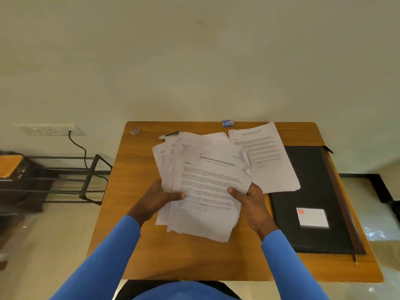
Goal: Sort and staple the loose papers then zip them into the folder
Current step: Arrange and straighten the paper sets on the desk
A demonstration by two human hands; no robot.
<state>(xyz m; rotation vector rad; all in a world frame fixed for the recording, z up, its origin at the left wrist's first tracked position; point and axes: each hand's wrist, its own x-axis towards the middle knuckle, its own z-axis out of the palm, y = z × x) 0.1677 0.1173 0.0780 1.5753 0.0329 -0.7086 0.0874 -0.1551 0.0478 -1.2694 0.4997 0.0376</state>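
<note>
A fanned stack of printed white papers (205, 182) is held above the middle of the wooden table (134, 234). My left hand (157, 199) grips the stack's left edge, thumb on top. My right hand (252, 201) grips its right edge, thumb on the top sheet. A separate printed sheet (266, 156) lies flat to the right, partly over the black zip folder (311, 191), which lies closed at the table's right side with a white label. A stapler (168, 135) peeks out behind the stack at the back.
A small blue staple box (227, 123) sits at the table's back edge, and a small wrapper-like item (135, 131) at the back left corner. A black metal rack (65, 180) stands left of the table. A wall socket (49, 129) with a cable is above it.
</note>
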